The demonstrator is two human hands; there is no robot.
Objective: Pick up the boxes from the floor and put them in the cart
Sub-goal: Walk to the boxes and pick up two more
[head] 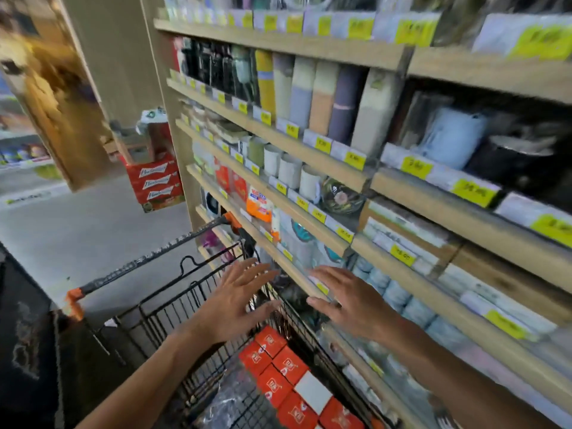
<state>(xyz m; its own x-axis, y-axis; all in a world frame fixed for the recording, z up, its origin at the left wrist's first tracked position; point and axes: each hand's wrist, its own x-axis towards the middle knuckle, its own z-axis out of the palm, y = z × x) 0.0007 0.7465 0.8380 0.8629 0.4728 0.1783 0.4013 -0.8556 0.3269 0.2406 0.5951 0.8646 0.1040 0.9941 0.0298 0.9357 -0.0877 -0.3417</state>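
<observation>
A black wire cart (173, 308) with orange corner caps stands in front of me, against the shelving. Several small orange boxes (278, 370) lie packed in its basket, one white box (313, 393) among them. My left hand (238, 300) hovers over the cart's basket, fingers spread and straight, holding nothing. My right hand (346, 300) is beside it, over the cart's right rim near a low shelf edge, fingers also spread and empty. No box on the floor is in view.
Wooden shelving (309, 150) full of mugs, rolled mats and packets runs along the right, close to the cart. A red carton display (154, 184) stands at the shelf's end. Grey floor (71, 243) lies to the left, and a wooden pillar (68, 113) further back.
</observation>
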